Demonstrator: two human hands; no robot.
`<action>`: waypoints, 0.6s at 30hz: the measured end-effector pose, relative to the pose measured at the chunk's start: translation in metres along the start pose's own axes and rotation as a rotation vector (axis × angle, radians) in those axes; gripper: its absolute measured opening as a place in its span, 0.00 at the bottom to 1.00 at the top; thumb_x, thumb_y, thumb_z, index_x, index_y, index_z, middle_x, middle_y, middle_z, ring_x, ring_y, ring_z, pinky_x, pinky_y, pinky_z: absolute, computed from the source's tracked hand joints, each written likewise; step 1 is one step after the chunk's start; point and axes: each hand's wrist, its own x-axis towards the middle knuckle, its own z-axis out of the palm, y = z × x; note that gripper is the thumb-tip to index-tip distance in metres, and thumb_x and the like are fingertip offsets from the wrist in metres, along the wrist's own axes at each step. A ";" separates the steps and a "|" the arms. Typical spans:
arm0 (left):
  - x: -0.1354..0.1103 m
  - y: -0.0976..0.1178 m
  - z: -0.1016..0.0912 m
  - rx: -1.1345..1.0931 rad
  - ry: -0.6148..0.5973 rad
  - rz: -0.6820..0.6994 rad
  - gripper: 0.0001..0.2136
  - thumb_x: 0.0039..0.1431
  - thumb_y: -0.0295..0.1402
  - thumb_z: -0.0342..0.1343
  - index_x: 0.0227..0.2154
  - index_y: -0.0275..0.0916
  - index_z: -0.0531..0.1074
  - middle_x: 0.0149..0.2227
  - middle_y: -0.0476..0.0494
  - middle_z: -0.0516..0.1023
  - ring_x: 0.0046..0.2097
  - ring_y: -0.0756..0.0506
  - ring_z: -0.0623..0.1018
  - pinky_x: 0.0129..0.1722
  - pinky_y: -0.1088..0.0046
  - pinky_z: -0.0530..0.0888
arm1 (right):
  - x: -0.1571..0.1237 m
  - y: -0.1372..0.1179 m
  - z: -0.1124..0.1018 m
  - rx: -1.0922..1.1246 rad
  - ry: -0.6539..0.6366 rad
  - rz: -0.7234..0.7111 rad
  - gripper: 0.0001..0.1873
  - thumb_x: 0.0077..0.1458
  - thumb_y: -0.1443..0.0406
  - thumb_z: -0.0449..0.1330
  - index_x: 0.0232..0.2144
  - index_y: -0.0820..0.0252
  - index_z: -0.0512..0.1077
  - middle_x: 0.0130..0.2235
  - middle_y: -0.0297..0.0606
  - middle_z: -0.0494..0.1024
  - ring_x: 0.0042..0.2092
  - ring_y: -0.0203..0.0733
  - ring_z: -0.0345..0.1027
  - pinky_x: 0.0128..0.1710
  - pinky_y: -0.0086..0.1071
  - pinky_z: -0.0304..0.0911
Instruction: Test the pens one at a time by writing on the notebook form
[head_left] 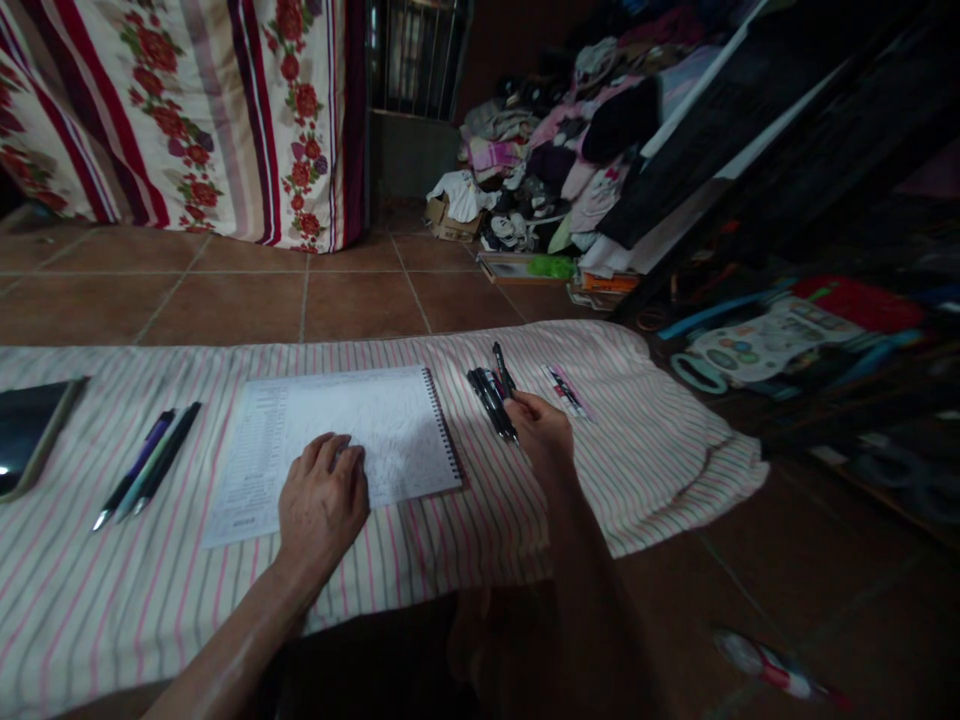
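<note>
A spiral notebook lies on the striped cloth, its page filled with faint writing or drawing and its coil on the right. My left hand rests on its lower middle, fingers curled; a small greyish bit shows between finger and thumb, too hidden to name. To the right of the coil, my right hand pinches a black pen that points up and away. Several dark pens lie side by side just left of that hand. Beyond its knuckles is a small flat packet with a pink edge.
Several pens and a dark tablet-like object lie on the cloth at left. A floral curtain hangs behind. Heaped clothes, a toy walker and a bottle-like item are around the tiled floor.
</note>
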 end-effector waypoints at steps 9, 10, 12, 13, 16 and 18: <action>-0.001 0.000 0.001 0.009 -0.005 0.003 0.11 0.57 0.29 0.47 0.38 0.34 0.73 0.43 0.35 0.76 0.49 0.36 0.70 0.44 0.58 0.71 | 0.005 0.016 -0.018 -0.085 0.019 0.046 0.19 0.46 0.57 0.56 0.38 0.58 0.77 0.30 0.38 0.79 0.35 0.44 0.72 0.37 0.34 0.63; -0.001 0.000 0.001 0.013 -0.006 0.003 0.11 0.57 0.29 0.47 0.38 0.33 0.73 0.43 0.35 0.76 0.49 0.36 0.70 0.44 0.58 0.71 | 0.005 0.016 -0.020 -0.100 0.018 0.045 0.19 0.45 0.57 0.56 0.38 0.58 0.76 0.31 0.38 0.79 0.35 0.44 0.72 0.38 0.35 0.63; -0.001 0.000 0.001 0.019 -0.006 0.005 0.11 0.57 0.29 0.47 0.39 0.33 0.73 0.43 0.36 0.76 0.48 0.36 0.70 0.44 0.58 0.71 | 0.004 0.018 -0.022 -0.132 0.023 0.033 0.19 0.46 0.57 0.56 0.39 0.58 0.76 0.32 0.39 0.79 0.36 0.45 0.72 0.39 0.35 0.63; -0.001 0.000 0.001 0.021 -0.006 0.007 0.11 0.58 0.29 0.47 0.39 0.33 0.73 0.43 0.36 0.76 0.48 0.37 0.70 0.44 0.58 0.71 | 0.004 0.018 -0.022 -0.147 0.029 0.027 0.19 0.46 0.57 0.56 0.38 0.58 0.76 0.32 0.39 0.79 0.36 0.45 0.72 0.38 0.35 0.63; -0.002 -0.001 0.001 0.026 -0.002 0.013 0.11 0.58 0.29 0.47 0.39 0.33 0.73 0.43 0.35 0.76 0.48 0.37 0.70 0.44 0.58 0.71 | 0.004 0.020 -0.023 -0.186 0.046 0.014 0.18 0.46 0.56 0.56 0.37 0.56 0.77 0.31 0.38 0.79 0.34 0.44 0.71 0.36 0.35 0.62; -0.002 -0.001 0.001 0.031 -0.004 0.014 0.11 0.58 0.29 0.47 0.39 0.33 0.73 0.43 0.35 0.76 0.48 0.36 0.70 0.44 0.58 0.71 | 0.004 0.021 -0.023 -0.204 0.041 0.021 0.17 0.46 0.57 0.56 0.37 0.55 0.77 0.30 0.37 0.79 0.33 0.44 0.71 0.35 0.35 0.62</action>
